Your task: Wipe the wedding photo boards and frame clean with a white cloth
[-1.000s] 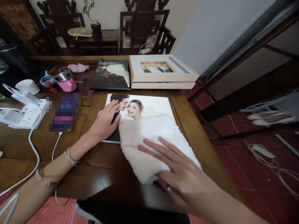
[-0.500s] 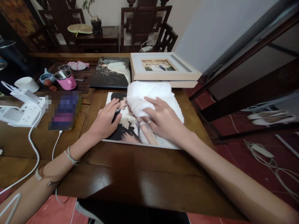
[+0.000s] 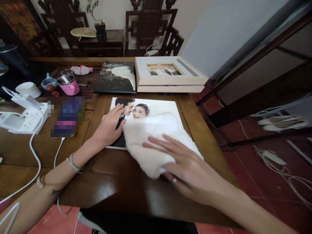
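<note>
A flat picture panel (image 3: 164, 106) printed with two people lies on the wooden table in front of me. Spread over its left part, my left hand (image 3: 109, 128) rests flat with nothing in it. My right hand (image 3: 181, 164) has hold of a fluffy white cloth (image 3: 151, 136), its fingers laid across the top and the near edge tucked against the thumb side. The cloth covers the panel's lower right part and hangs past its near edge onto the table.
Behind the panel lie a dark picture panel (image 3: 115, 78) and stacked pale wooden frames (image 3: 170, 81). To the left are a pink mug (image 3: 69, 85), a phone (image 3: 67, 117) on a charging cable and a white power strip (image 3: 30, 118). The table's right edge (image 3: 214, 143) drops to red floor tiles.
My right hand has drawn the cloth toward me over the panel, baring its top part and covering the lower part. My left hand has stayed in place.
</note>
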Motion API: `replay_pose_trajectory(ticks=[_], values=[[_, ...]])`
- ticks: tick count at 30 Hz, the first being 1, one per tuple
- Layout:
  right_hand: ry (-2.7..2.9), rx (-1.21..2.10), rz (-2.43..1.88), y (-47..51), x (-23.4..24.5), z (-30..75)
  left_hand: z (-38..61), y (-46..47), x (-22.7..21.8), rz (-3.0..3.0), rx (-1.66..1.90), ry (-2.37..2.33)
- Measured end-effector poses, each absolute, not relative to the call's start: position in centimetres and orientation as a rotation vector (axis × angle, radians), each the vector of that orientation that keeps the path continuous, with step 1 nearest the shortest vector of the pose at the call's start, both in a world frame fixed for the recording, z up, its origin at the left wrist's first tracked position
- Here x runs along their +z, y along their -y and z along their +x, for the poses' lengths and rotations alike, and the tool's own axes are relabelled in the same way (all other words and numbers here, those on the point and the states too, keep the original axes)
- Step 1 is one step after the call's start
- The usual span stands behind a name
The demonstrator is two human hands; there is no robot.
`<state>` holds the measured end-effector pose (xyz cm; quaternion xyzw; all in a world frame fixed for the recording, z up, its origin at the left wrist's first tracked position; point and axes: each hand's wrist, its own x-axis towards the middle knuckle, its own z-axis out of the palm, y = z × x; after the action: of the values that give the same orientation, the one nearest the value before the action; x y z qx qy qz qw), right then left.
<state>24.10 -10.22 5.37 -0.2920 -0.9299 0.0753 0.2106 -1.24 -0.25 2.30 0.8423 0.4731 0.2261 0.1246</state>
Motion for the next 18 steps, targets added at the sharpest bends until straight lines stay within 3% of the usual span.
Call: replay_pose_trajectory(ticks=[10, 18], values=[[2.449, -0.033, -1.097, 4.1, 4.0, 23.6, -1.2, 3.8, 2.2, 2.447, 0.687, -1.371], [2.517, -0.02, -0.973, 7.9, 3.5, 23.5, -0.5, 1.4, 1.5, 2.459, 0.7, -1.368]])
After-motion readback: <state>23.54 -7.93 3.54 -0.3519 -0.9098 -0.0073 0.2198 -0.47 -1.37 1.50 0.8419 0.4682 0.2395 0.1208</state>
